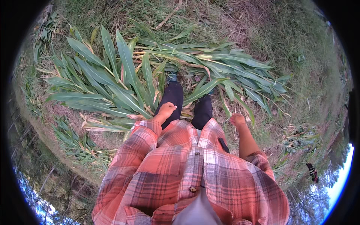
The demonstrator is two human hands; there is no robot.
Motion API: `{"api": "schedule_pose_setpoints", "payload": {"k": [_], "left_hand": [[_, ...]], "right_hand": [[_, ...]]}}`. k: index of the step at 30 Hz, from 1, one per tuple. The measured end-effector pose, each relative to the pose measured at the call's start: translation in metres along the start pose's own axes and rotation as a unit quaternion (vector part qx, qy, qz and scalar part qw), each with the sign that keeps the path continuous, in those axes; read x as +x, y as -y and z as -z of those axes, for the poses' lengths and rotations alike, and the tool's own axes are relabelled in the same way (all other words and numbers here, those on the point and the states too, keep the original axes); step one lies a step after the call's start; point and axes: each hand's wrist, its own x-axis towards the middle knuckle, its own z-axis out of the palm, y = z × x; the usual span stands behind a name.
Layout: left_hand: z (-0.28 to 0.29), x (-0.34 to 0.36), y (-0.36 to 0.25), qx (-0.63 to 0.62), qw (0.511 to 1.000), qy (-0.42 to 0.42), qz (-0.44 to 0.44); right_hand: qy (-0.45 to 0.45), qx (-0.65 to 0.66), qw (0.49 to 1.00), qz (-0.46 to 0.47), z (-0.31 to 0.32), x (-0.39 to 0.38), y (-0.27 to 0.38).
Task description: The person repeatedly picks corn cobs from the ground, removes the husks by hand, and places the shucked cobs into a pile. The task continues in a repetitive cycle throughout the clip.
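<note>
My left hand (167,110) is closed in front of my dark left trouser leg (170,93), just right of a fanned pile of long green stalk leaves (92,80) with pale, dry bases. My right hand (236,119) is closed beside a few drooping leaves (247,109), out to the right of my dark right leg (202,110). I cannot make out whether either hand holds anything. A second leafy bundle (240,67) lies across the ground beyond my feet, spreading to the right. My plaid shirt fills the lower middle.
Grass and dry straw (262,22) cover the ground. Smaller leafy heaps lie at left (71,138) and right (300,140). A small dark object with light markings (312,171) sits at the lower right. Trees and sky show around the bent rim.
</note>
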Motion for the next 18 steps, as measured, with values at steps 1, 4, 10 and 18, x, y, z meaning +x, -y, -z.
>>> {"api": "schedule_pose_setpoints", "payload": {"k": [1,4,10,18], "left_hand": [[-0.006,0.005,-0.001,0.112,0.993,0.021,0.040],[-0.025,0.010,-0.010,0.311,0.950,-0.027,0.001],[-0.054,0.066,0.015,0.378,0.919,-0.099,-0.053],[-0.064,0.097,-0.005,0.353,0.916,-0.122,-0.148]], "right_hand": [[0.017,-0.017,1.000,0.003,-0.018,0.018,0.002],[0.061,-0.041,0.997,0.038,-0.084,0.068,0.015],[-0.128,-0.163,0.926,0.317,-0.181,0.157,0.108],[0.017,0.517,0.852,-0.087,-0.223,0.365,0.187]]}}
